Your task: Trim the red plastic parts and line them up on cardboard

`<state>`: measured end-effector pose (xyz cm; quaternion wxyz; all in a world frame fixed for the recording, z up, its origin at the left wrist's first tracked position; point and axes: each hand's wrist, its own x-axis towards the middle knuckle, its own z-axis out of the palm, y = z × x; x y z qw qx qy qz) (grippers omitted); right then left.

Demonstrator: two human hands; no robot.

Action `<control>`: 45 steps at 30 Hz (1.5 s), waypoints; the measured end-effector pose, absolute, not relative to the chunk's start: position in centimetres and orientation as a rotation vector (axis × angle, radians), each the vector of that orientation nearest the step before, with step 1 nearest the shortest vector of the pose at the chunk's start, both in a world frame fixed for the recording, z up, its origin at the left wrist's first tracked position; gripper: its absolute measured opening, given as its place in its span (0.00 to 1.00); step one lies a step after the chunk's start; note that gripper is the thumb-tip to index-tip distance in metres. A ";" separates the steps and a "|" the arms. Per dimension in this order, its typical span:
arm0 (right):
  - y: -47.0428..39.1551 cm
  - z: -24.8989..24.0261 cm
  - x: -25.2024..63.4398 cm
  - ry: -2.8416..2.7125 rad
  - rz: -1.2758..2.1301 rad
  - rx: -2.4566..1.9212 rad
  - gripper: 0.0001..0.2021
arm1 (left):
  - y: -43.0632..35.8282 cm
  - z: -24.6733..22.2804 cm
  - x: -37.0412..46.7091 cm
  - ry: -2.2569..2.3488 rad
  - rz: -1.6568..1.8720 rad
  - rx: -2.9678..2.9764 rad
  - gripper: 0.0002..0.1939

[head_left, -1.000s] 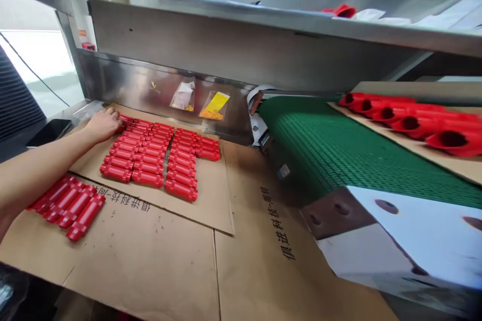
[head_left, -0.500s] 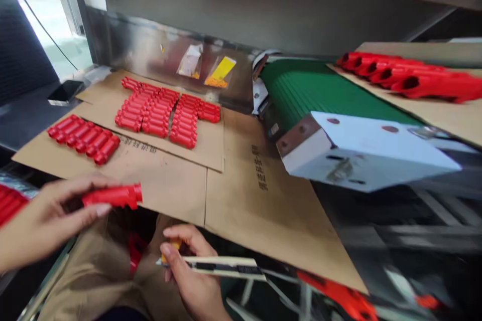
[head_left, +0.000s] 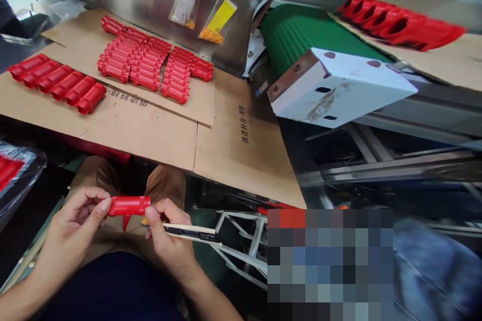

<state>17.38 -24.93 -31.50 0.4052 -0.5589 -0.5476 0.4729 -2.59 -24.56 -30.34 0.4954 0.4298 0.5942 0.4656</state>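
My left hand (head_left: 81,218) grips one end of a red tubular part (head_left: 128,205), held level above my lap. At the part's other end, my right hand (head_left: 169,233) touches it with thumb and fingers while closed around a cutter with a pale handle and dark label (head_left: 192,233). The cutter's tip is mostly hidden by my fingers. On the cardboard (head_left: 161,135) lie a row of larger red tubes (head_left: 56,80) at the left and several rows of smaller ribbed red parts (head_left: 145,62) behind.
A green conveyor (head_left: 301,30) with a white metal end bracket (head_left: 346,90) stands to the right, red tubes (head_left: 399,22) beside it. Two plastic bags (head_left: 218,20) rest against the metal back. A plastic-lined bin (head_left: 18,160) sits at far left. Blue fabric shows at lower right.
My left hand has brought the red part rightward and my right hand has come to meet it at its end. The view has tilted further down.
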 end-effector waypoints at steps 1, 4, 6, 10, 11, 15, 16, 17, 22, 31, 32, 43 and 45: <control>-25.1 -31.4 17.4 -1.393 1.153 -1.434 0.16 | -24.7 -30.4 -2.4 1.401 1.177 1.048 0.12; -25.6 -31.1 17.3 -1.424 1.158 -1.413 0.11 | -24.7 -30.7 -1.8 1.299 1.277 0.940 0.19; -25.9 -31.0 17.0 -1.519 1.089 -1.363 0.09 | -24.5 -30.8 -1.4 1.282 1.308 0.817 0.18; -26.4 -31.1 16.1 -1.682 0.834 -1.261 0.09 | -23.9 -31.0 -0.5 1.258 1.288 0.595 0.14; -26.4 -31.3 15.8 -1.702 0.778 -1.244 0.09 | -23.9 -31.0 -0.4 1.269 1.267 0.581 0.14; -26.3 -31.8 15.8 -1.835 0.636 -1.161 0.09 | -23.7 -30.9 -0.5 1.283 1.218 0.502 0.24; -26.2 -31.6 16.2 -1.872 0.629 -1.137 0.09 | -23.6 -30.8 -0.8 1.254 1.205 0.446 0.28; -26.1 -31.3 16.7 -1.894 0.621 -1.112 0.08 | -23.6 -30.6 -1.1 1.223 1.187 0.396 0.31; -25.5 -29.4 18.7 -1.852 0.681 -0.937 0.17 | -23.3 -30.3 -2.6 1.166 1.186 0.400 0.25; -25.4 -30.6 17.5 -1.647 0.917 -0.830 0.08 | -23.9 -29.9 -2.1 1.111 1.112 0.334 0.24; -25.4 -30.6 17.4 -1.656 0.925 -0.831 0.08 | -24.0 -29.7 -2.0 1.118 1.126 0.323 0.23; -24.8 -30.5 17.2 -1.728 0.925 -0.694 0.11 | -23.5 -30.4 -2.4 0.991 0.875 0.207 0.26; -24.8 -30.6 17.0 -1.745 0.955 -0.648 0.12 | -23.5 -30.5 -2.2 0.980 0.818 0.202 0.25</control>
